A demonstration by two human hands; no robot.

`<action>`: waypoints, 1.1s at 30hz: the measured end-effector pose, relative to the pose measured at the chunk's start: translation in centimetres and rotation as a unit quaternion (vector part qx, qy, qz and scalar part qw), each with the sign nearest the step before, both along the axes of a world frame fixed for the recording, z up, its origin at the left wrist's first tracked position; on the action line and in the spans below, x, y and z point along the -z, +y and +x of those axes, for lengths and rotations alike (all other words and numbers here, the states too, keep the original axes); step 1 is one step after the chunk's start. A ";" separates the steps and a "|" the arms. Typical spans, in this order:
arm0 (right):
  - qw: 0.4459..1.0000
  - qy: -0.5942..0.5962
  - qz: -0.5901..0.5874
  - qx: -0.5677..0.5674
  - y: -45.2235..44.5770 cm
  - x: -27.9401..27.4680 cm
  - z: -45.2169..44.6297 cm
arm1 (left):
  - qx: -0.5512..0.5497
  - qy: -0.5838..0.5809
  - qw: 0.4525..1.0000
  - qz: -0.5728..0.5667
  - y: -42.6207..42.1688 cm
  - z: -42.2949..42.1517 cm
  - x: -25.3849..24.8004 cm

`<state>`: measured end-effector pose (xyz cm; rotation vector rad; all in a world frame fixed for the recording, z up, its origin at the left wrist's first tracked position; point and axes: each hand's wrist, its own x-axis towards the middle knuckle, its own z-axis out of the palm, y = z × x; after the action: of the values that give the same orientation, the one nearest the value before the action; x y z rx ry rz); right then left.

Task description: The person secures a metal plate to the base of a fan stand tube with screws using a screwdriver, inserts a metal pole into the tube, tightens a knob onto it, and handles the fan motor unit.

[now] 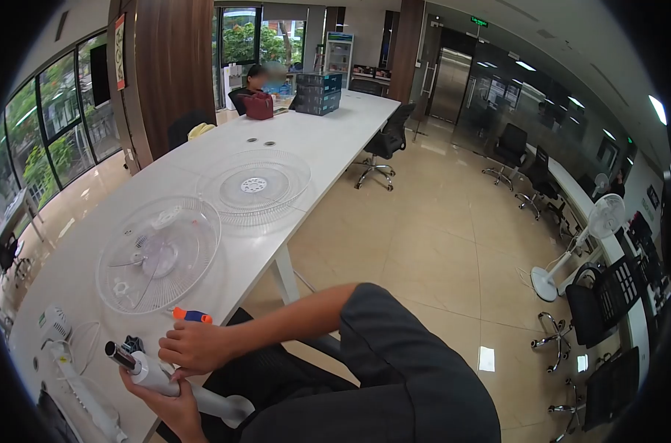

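Observation:
My left hand (169, 404) is wrapped around the white tube of a fan stand (154, 378), which is tilted at the table's near edge. A shiny metal pole (121, 356) sticks out of the tube's upper end. My right hand (196, 348) is closed, its curled fingers against the tube; what they pinch is hidden. Beside the tube's top is a dark knob (134, 344). An orange-and-blue handle (193, 316) shows just beyond my right knuckles; I cannot tell whether it touches the hand.
Two clear fan grilles, a nearer one (158, 258) and a farther one (254, 184), lie on the white table (335, 148). At left is a white fan motor part (56, 325) with a cord. Boxes (319, 94), a red bag (258, 106) and a seated person are at the far end.

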<state>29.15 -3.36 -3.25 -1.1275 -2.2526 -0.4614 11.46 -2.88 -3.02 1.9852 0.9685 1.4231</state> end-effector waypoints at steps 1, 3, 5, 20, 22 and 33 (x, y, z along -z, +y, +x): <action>0.998 -0.020 0.052 -0.026 0.8 -0.3 0.4 | -0.001 0.001 1.000 0.002 0.0 0.0 0.0; 0.993 -0.051 0.087 -0.066 2.3 -0.9 1.1 | -0.003 -0.011 1.000 0.007 0.1 0.2 0.4; 0.984 -0.081 0.117 -0.106 3.5 -0.3 1.1 | -0.011 -0.013 1.000 0.005 0.3 0.3 0.5; 0.903 0.325 -0.281 0.004 -1.4 -2.5 -3.6 | 0.018 -0.059 0.998 0.001 2.2 -1.6 1.7; 0.874 0.368 -0.308 -0.074 -2.0 -2.8 -3.7 | 0.129 -0.021 0.991 -0.014 3.4 -3.2 2.5; 0.797 0.439 -0.415 0.018 -3.3 -1.7 -2.7 | 0.079 -0.075 0.987 -0.122 -0.1 -1.2 1.4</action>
<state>26.41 -6.65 -1.56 -1.3682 -1.5289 0.9836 10.25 -2.96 -4.39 1.7112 0.8531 1.2797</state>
